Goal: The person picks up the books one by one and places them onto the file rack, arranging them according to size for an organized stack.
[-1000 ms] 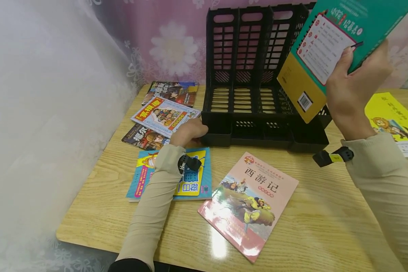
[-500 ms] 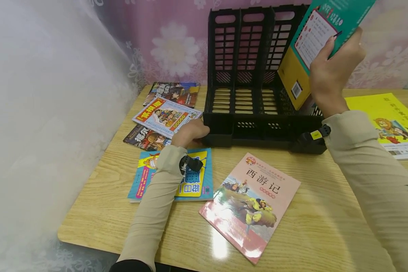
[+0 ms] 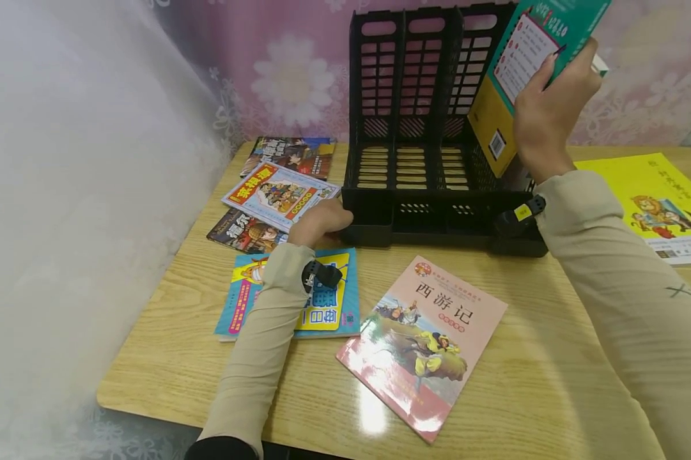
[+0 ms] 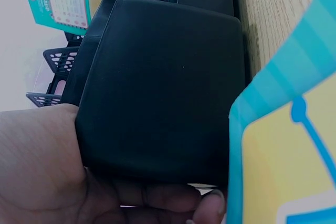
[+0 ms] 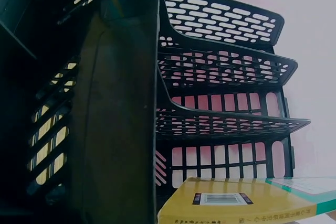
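Background: a pink, flower-printed curtain [image 3: 290, 73] behind a pale wooden tabletop [image 3: 167, 358]. On it I log a black slotted rack [image 3: 420, 220] at the back, a pink book [image 3: 422, 348] in front of it, a blue book [image 3: 325, 319] partly under the left forearm, a small pile of books [image 3: 282, 198] left of the rack, and a yellow book [image 3: 661, 198] at right.

Right hand [image 3: 555, 108]: fingers closed on the green-and-yellow book [image 3: 529, 57], thumb across its cover. The book is tilted, its yellow end down inside the rack, toward the right-hand end. From my remote feed I cannot tell whether its lower edge touches the rack's floor.

Left hand [image 3: 322, 222]: fingers curled against the rack's front left corner, gripping it; I take this as bracing.

Step in hand, my judgement: seating the green-and-yellow book. The next move, I think, calls for lowering it squarely along the rack's side, left hand keeping the rack steady, and loosening the right fingers only once it stands unaided.
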Motion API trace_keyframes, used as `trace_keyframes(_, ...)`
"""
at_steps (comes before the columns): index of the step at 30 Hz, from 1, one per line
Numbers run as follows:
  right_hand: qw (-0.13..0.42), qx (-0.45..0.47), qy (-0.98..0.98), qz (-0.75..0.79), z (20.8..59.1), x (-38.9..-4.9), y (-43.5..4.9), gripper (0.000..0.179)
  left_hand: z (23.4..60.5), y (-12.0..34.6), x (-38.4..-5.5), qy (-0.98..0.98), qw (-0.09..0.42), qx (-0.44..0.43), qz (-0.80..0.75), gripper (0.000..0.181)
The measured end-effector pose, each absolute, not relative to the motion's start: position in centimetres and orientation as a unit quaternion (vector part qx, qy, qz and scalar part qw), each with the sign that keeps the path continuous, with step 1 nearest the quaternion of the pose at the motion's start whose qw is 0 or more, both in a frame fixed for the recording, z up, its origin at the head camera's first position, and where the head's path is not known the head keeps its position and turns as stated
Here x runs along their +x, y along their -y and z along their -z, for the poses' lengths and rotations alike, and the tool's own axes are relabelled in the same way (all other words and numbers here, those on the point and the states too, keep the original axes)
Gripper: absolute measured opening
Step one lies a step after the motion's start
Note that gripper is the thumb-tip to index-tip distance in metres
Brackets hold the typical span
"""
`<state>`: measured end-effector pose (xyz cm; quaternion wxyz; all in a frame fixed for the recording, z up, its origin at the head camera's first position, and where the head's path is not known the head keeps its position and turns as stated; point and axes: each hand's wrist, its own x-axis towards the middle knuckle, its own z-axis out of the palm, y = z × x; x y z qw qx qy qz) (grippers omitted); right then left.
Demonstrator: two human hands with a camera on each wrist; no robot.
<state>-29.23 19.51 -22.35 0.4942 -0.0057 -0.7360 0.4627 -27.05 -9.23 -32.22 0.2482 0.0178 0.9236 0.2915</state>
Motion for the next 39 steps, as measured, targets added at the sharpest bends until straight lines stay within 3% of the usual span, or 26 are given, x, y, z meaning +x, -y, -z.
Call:
trace_keyframes(11, 0.474, -0.061, 0.780, -0.403, 23.4, -30.6, -19.7, 0.034, 32.1, 8.5, -26.8, -0.919, 0.261, 0.014, -0.295, 0.035)
trace_keyframes(21, 0.440, -0.069, 0.800, -0.402, 25.7, -31.2, -20.3, 0.034, 32.1, 8.4, -26.6, -0.920, 0.263, 0.014, -0.290, 0.037)
trace_keyframes(30, 0.346, -0.169, 0.878, -0.283, 27.1, -31.1, -21.3, 0.047, 31.8, 8.0, -26.3, -0.919, 0.255, 0.017, -0.299, 0.025)
trace_keyframes(39, 0.261, -0.082, 0.922, -0.274, 26.7, -30.2, -22.3, 0.055, 31.6, 8.5, -26.2, -0.923, 0.256, 0.019, -0.286, 0.031)
